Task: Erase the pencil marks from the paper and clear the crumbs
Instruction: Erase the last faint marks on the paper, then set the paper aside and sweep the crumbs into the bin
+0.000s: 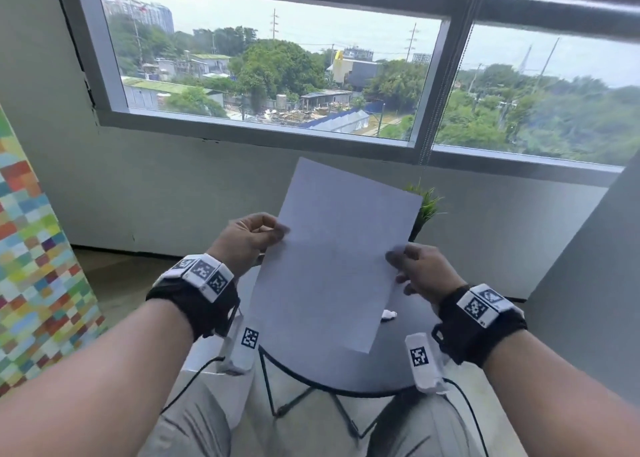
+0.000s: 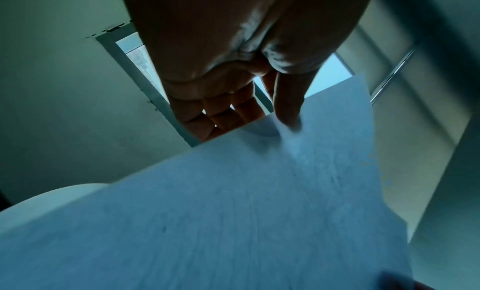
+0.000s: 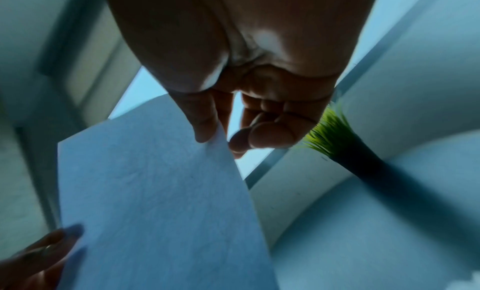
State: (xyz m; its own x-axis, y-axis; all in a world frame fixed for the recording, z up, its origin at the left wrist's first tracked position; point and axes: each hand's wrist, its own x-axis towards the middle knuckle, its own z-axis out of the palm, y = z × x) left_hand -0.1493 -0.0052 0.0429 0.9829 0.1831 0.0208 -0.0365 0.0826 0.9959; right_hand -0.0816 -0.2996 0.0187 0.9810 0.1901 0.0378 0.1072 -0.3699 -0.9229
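Observation:
A white sheet of paper (image 1: 332,256) is held up in the air, tilted, above a small round dark table (image 1: 346,370). My left hand (image 1: 256,235) pinches the sheet's left edge, thumb on the near face. My right hand (image 1: 412,266) pinches its right edge. The left wrist view shows the paper (image 2: 233,202) with the left thumb (image 2: 288,109) pressed on it. In the right wrist view the paper (image 3: 155,202) is pinched under the right thumb (image 3: 205,122). A small white eraser (image 1: 388,315) lies on the table under the sheet's right side. No pencil marks are legible.
A potted green grass plant (image 1: 424,207) stands behind the paper at the table's far side. A large window (image 1: 277,62) fills the wall ahead. A colourful checked panel (image 1: 31,249) stands on the left, a grey wall (image 1: 588,283) on the right. My knees sit under the table.

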